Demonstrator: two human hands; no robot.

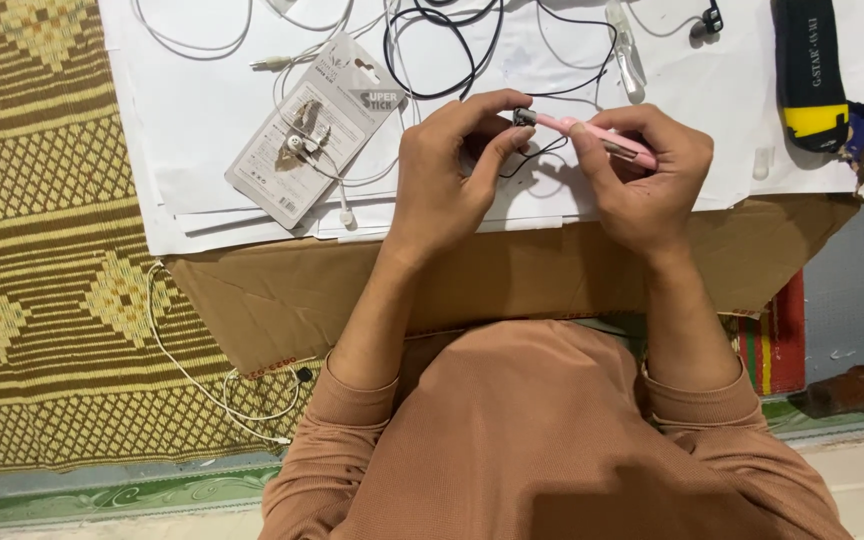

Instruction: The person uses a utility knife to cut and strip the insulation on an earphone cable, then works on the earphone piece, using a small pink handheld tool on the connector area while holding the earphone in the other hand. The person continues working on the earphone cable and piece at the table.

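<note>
Both hands are up over the white paper (202, 120) now, working close together. The right hand (647, 175) has its grip clenched round a slim pink tool (607, 143), held almost level with its tip pointing left. The left hand (447, 170) pinches a small dark earbud (524, 117) between thumb and fingertips, right at that tip — tool and earbud look to be touching. A thin black cable (452, 60) trails away from the earbud and loops across the paper towards the top edge.

To do this well, the left hand wants a firm, still pinch so the earbud cannot twist, while the right hand keeps the tool steady and presses lightly — the part is tiny and the cable thin, so a hard push could slip. Resting both wrists on the brown cardboard (282, 290) would likely help.

Nearby lie a blister pack (302, 135) with white earphones, and a white cable (187, 375) on the woven mat (42, 250)
</note>
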